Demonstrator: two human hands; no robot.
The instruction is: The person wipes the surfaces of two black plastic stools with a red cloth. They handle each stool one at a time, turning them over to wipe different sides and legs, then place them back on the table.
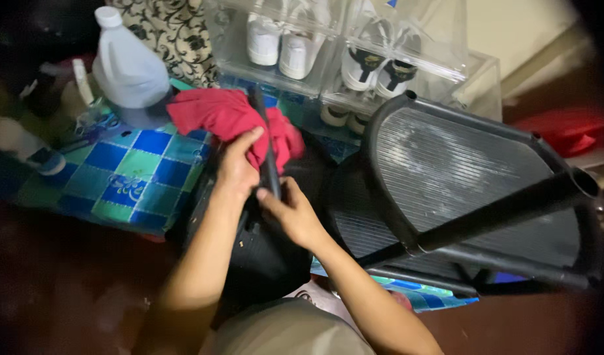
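Note:
A black office chair (459, 171) lies tipped over on the floor, its mesh back and a black tube facing up. My left hand (236, 164) presses a red cloth (216, 112) against a thin black bar of the chair (270, 172). My right hand (290, 209) grips the same bar lower down, just below the cloth. The cloth wraps around the upper part of the bar and hides it.
A white plastic jug (127, 66) stands at the upper left on a blue and green checked mat (127, 174). Clear shoe boxes (328, 39) with white sneakers sit behind the chair. A red item (568, 128) lies at the far right. Small clutter fills the left edge.

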